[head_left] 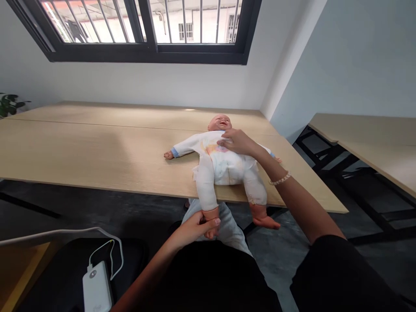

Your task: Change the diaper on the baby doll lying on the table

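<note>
A baby doll [224, 167] in a white romper lies on its back at the near edge of a long wooden table [97, 147], head away from me and both legs hanging over the edge. My left hand [195, 227] is closed around the doll's foot on the left side, below the table edge. My right hand [235, 141] rests on the doll's chest with fingers lying flat; a bead bracelet is on that wrist. The doll's other foot [264, 221] hangs free.
A white power bank [95, 288] with a white cable lies on a dark seat at lower left. A second wooden table [367, 138] stands at right across a dark-floored gap. A plant [9, 104] shows at the far left. A barred window is above.
</note>
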The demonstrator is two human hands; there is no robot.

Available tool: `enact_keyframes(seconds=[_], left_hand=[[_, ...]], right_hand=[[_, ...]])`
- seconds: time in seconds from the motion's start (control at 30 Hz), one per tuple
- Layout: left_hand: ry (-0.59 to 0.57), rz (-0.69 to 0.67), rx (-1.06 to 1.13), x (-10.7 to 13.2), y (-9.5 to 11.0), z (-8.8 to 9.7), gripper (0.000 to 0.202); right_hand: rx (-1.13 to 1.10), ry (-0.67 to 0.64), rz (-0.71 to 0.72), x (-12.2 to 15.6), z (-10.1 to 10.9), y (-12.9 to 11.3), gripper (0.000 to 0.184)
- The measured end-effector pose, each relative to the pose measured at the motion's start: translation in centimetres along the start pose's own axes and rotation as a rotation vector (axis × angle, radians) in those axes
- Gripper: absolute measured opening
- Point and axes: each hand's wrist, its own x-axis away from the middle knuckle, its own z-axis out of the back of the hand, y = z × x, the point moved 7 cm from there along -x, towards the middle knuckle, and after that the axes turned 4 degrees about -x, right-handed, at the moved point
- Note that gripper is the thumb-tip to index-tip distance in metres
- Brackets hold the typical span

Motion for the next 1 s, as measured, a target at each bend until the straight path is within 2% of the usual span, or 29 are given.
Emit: enact_keyframes(seconds=[0.07,0.13,0.17,0.23,0.3,0.33,0.4,0.5,0.6,0.73,0.87,1.0], left_hand=[[0.093,0.001,-0.362,1.1,1.4,0.9,0.057],[0.252,-0.024,-0.770,2.3,3.8,2.2,0.054],[0.311,-0.106,-0.911,2.8,5.5,2.4,0.051],[0.364,-0.409,-1.070,3.2,9.2,1.9,0.047],[0.347,-0.739,-1.159,2.7,12.0,0.7,0.040],[0.313,-0.859,-1.207,1.9,12.8,0.1,0.034],[0.242,-0.970,-1.295,-0.6,13.6,-0.7,0.028],[0.052,-0.922,-1.425,-5.6,13.7,-1.1,0.034],[-0.061,-0.856,-1.458,-9.2,14.2,-0.5,0.036],[-0.088,-0.771,-1.398,-11.8,15.5,1.2,0.039],[-0.162,-0.681,-1.303,-13.8,16.4,2.4,0.043],[-0.215,-0.590,-1.279,-16.1,17.0,3.1,0.049]], right_hand=[[-0.198,-0.022,-0.119,0.0,-1.0,2.0,0.043],[-0.355,0.017,-0.180,0.5,-1.6,3.0,0.046],[-0.411,0.051,-0.192,0.8,-1.8,3.3,0.046],[-0.487,0.137,-0.197,1.2,-2.0,3.7,0.043],[-0.517,0.238,-0.201,1.2,-2.0,4.3,0.041],[-0.511,0.290,-0.200,1.1,-2.1,4.7,0.041],[-0.463,0.379,-0.182,1.0,-2.1,5.4,0.041],[-0.351,0.453,-0.124,1.1,-2.2,6.1,0.040],[-0.247,0.494,-0.114,1.7,-2.2,7.0,0.035],[-0.135,0.522,-0.148,2.8,-1.7,8.0,0.028],[-0.087,0.542,-0.167,4.8,-0.8,8.6,0.019],[-0.032,0.572,-0.319,8.0,0.4,9.7,0.017]])
